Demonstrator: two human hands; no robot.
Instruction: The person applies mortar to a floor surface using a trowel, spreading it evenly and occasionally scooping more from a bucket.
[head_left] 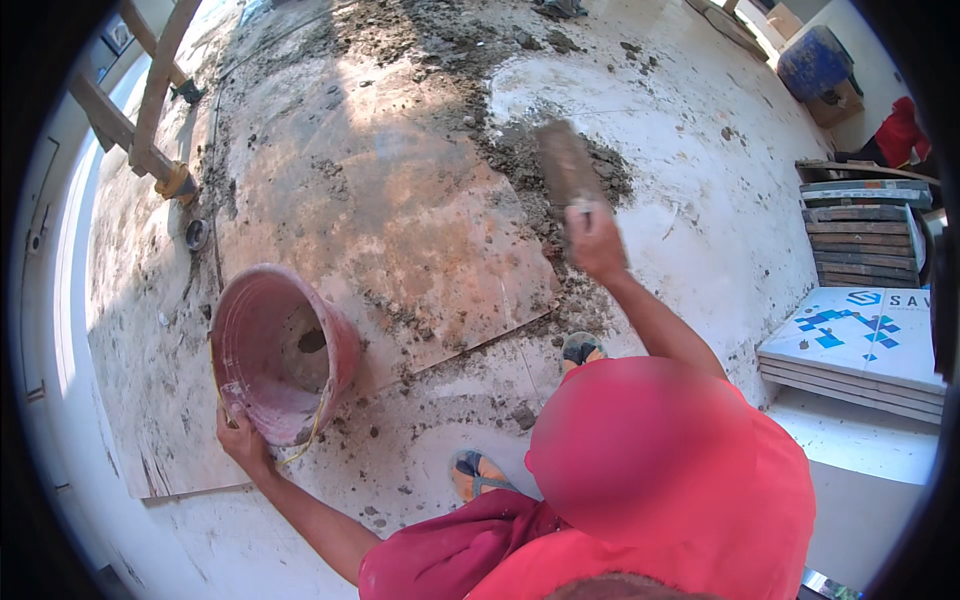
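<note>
My left hand [240, 436] grips the rim and thin yellow handle of a tilted reddish plastic bucket [335, 350], which has some grey residue inside. My right hand [595, 240] is closed on a trowel [565, 160], its long muddy blade slightly blurred over a heap of grey mortar [610, 165] that spreads along the edge of a stained board [390, 250] on the white floor. My sandaled feet [480, 475] stand among scattered crumbs of mortar.
Wooden posts [150, 110] stand upper left, near a small pipe opening [197, 233]. At right are a stack of dark boards [860, 245], white tile boxes [830, 335], a blue drum [812, 65] and part of something red, possibly clothing [895, 130].
</note>
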